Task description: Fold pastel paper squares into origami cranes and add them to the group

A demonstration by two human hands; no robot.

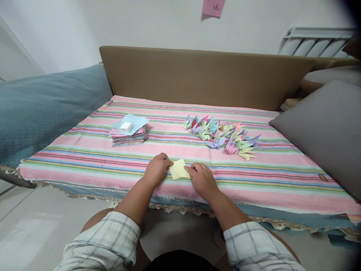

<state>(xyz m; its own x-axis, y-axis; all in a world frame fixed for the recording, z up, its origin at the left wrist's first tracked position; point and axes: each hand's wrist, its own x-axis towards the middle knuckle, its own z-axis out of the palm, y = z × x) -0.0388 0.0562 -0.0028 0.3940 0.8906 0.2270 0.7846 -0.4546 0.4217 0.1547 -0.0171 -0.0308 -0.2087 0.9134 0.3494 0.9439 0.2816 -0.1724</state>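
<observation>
A folded pale yellow paper (178, 169) lies on the striped cloth (254, 180) near its front edge. My left hand (156, 169) has its fingers curled and pinches the paper's left corner. My right hand (200, 178) presses fingertips on the paper's right edge. Beyond the hands, a row of several folded paper cranes (222, 135) in pastel colours lies to the right. A stack of coloured paper sheets (129, 134) with a small white box (126, 126) on top sits to the left.
A teal blanket (42, 109) is piled at the left. A grey cushion (327, 131) rests at the right. A tan padded board (203, 75) stands behind the cloth. A pink note (213, 7) hangs on the wall.
</observation>
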